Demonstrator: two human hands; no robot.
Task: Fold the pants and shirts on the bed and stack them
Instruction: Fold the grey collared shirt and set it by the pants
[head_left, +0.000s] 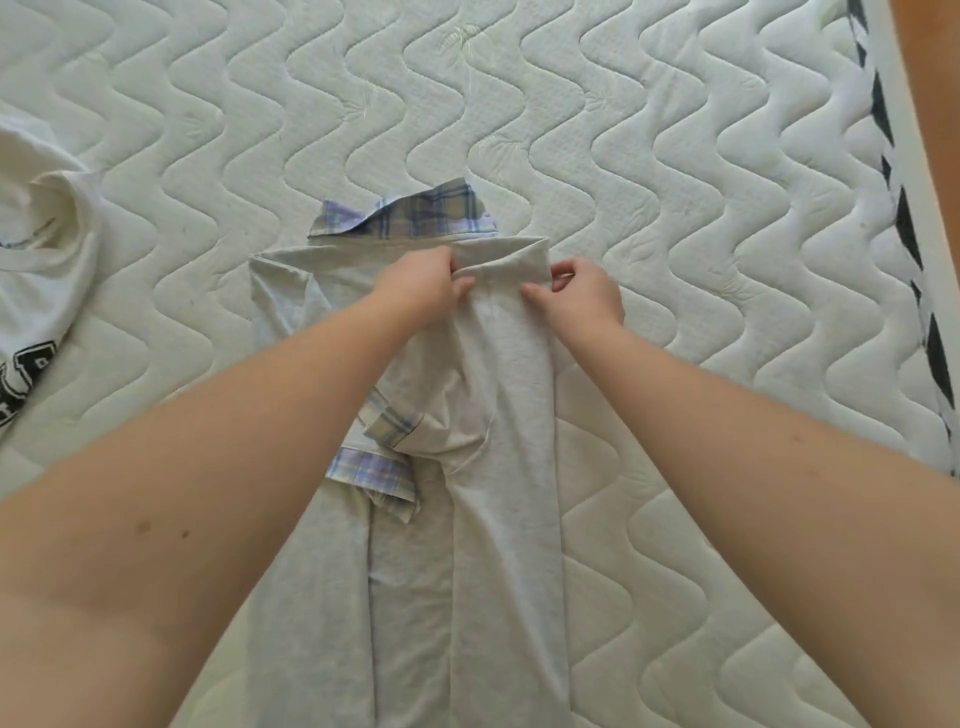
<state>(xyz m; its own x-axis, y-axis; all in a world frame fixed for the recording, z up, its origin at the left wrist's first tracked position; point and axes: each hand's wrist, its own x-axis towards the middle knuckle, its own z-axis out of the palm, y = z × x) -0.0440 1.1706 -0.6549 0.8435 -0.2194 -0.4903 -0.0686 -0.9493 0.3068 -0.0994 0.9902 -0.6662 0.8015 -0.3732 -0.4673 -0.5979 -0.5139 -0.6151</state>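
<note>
Grey jersey pants (498, 467) (seemingly atop plaid shirt (410, 215)) pinched by 2 hands.

pants (498, 467) over shirt (410, 215), tee (41, 249) left

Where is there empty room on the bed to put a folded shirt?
Bare quilted white mattress lies beyond the plaid shirt and right of the grey pants. The left edge is crowded by a white printed T-shirt.

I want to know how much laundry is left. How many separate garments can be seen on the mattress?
3. Grey pants lie in the middle, held by both hands. A plaid garment lies beneath them. A white shirt lies at the left edge. More may be hidden underneath.
</note>
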